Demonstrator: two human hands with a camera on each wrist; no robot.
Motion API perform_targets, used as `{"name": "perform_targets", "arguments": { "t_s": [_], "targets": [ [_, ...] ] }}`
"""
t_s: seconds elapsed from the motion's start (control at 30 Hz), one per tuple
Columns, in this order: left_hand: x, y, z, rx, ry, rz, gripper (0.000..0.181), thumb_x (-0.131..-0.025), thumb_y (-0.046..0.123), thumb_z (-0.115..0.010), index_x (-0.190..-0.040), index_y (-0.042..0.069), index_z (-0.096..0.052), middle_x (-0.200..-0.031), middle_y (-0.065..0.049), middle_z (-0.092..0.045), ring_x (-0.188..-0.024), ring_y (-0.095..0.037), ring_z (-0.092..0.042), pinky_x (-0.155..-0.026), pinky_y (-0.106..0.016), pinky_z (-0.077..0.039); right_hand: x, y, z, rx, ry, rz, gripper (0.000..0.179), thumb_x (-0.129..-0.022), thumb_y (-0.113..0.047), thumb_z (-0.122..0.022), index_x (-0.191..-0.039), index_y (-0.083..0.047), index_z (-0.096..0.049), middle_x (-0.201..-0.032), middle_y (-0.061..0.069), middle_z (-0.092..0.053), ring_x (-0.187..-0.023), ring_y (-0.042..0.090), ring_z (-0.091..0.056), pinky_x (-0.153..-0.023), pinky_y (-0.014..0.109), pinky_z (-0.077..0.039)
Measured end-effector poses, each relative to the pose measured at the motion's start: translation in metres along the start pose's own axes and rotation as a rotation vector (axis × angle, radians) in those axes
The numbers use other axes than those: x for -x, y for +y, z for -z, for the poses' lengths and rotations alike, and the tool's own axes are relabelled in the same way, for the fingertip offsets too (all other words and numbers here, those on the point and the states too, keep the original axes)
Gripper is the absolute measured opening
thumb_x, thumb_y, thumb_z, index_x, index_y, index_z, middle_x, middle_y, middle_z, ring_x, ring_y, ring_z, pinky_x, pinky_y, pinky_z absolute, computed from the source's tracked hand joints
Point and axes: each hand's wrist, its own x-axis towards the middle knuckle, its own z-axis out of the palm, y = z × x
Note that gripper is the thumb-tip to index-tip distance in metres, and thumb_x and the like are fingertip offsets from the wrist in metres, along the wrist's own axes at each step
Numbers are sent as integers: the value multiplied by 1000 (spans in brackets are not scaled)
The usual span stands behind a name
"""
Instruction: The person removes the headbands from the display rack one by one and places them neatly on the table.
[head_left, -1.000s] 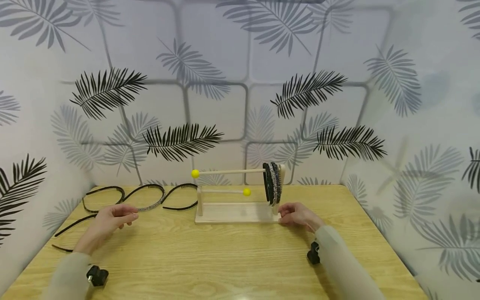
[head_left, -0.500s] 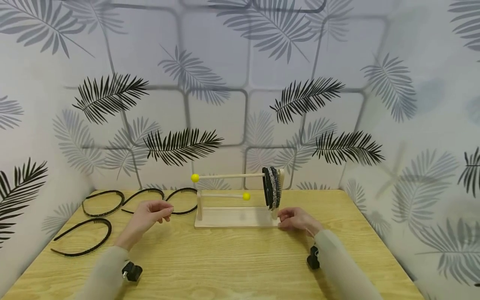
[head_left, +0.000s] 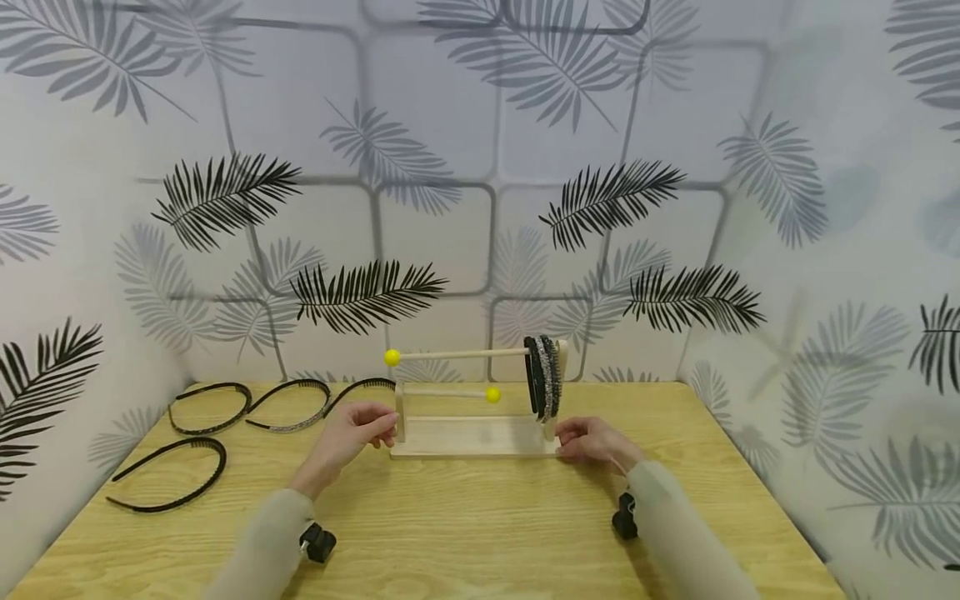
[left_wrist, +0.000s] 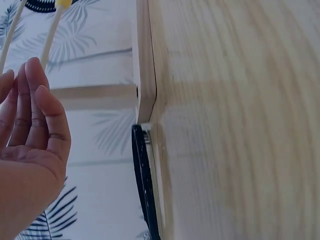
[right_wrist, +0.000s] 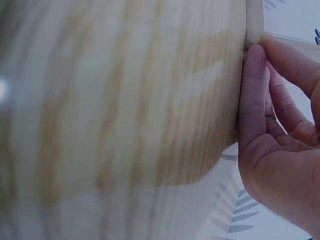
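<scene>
A wooden headband stand [head_left: 472, 450] with two rods and yellow end balls stands at the back of the table. Several black and silver headbands [head_left: 545, 379] hang together at the right end of its upper rod. My right hand [head_left: 596, 442] holds the base's right end; in the right wrist view the fingertips [right_wrist: 256, 52] meet the base corner. My left hand [head_left: 352, 437] is beside the stand's left post [head_left: 401, 417], fingers loosely bent. In the left wrist view nothing shows in the left hand [left_wrist: 35, 135], and a gap separates it from the post.
Left of the stand, several headbands lie on the wooden table [head_left: 465, 533]: a black one [head_left: 168, 504] in front, a thin dark one [head_left: 210, 408], one with a silver section [head_left: 288, 406], and another [head_left: 360, 385] partly behind my left hand. Leaf-patterned wall covering [head_left: 435, 233] surrounds the table.
My left hand has moved right, from over the headbands to the stand's left end, uncovering the front-left headband. The right hand stays at the base. The head view has tilted slightly.
</scene>
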Motion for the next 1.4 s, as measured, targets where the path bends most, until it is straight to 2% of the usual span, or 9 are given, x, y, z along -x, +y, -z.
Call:
{"name": "perform_targets", "arguments": {
  "t_s": [0.13, 0.23, 0.4, 0.57, 0.63, 0.77, 0.97, 1.17, 1.4],
  "targets": [
    [-5, 3, -18, 13, -7, -5, 28, -96, 26, -64, -107, 1, -69, -89, -13, -71, -74, -17, -68, -73, -44, -57, 1, -2, 1, -7, -10, -2, 41, -82, 2, -74, -120, 7, -59, -97, 8, -62, -84, 13, -57, -71, 21, -53],
    [-8, 6, -31, 23, -4, -20, 26, -97, 26, -64, -108, 3, -70, -94, -19, -71, -75, -18, -69, -74, -46, -57, 2, -1, 1, -22, -19, -3, 41, -82, 3, -73, -121, 8, -58, -98, 9, -61, -85, 14, -57, -74, 23, -54],
    [-14, 9, -53, 50, 20, -38, 25, -97, 24, -64, -109, 2, -70, -97, -21, -72, -78, -23, -70, -76, -47, -57, 5, 3, 1, -9, 3, -23, 40, -82, 3, -73, -119, 5, -60, -99, 9, -62, -87, 15, -58, -77, 25, -53],
    [-22, 12, -76, 73, 40, -55, 25, -97, 24, -64, -110, 4, -71, -99, -17, -73, -82, -25, -71, -74, -40, -58, 8, 4, 3, 17, -1, -14, 39, -83, 1, -73, -119, 5, -60, -100, 9, -62, -88, 15, -57, -76, 25, -51],
    [-27, 11, -84, 74, 43, -68, 25, -97, 25, -64, -111, 6, -71, -100, -16, -73, -83, -21, -71, -72, -33, -57, 6, 4, 5, 25, -8, -10, 38, -83, 1, -72, -119, 5, -60, -100, 9, -62, -88, 16, -57, -76, 25, -51],
    [-35, 13, -99, 80, 51, -101, 24, -96, 24, -66, -112, 8, -72, -100, -14, -73, -85, -20, -70, -72, -35, -57, 2, 3, 6, 37, 6, -13, 37, -82, 1, -73, -117, 3, -62, -98, 8, -63, -87, 16, -58, -77, 24, -50],
    [-42, 16, -110, 106, 115, -145, 20, -94, 21, -68, -107, 8, -74, -95, -14, -74, -83, -23, -71, -67, -33, -56, 1, 0, 0, -13, -20, -9, 40, -83, 2, -73, -120, 6, -60, -99, 9, -63, -87, 15, -59, -77, 25, -54],
    [-48, 18, -114, 130, 155, -133, 21, -96, 15, -65, -107, -1, -72, -92, -21, -73, -79, -28, -70, -64, -28, -53, 1, -1, -1, -19, -16, 3, 40, -83, 2, -72, -121, 7, -59, -100, 9, -62, -86, 14, -58, -76, 24, -54],
    [-51, 23, -120, 163, 162, -130, 23, -95, 19, -66, -107, -1, -72, -93, -24, -71, -70, -14, -66, -61, -25, -51, -1, -1, 0, 2, -9, -2, 39, -83, 1, -73, -120, 6, -60, -100, 9, -63, -87, 14, -58, -74, 23, -51]
  ]
}}
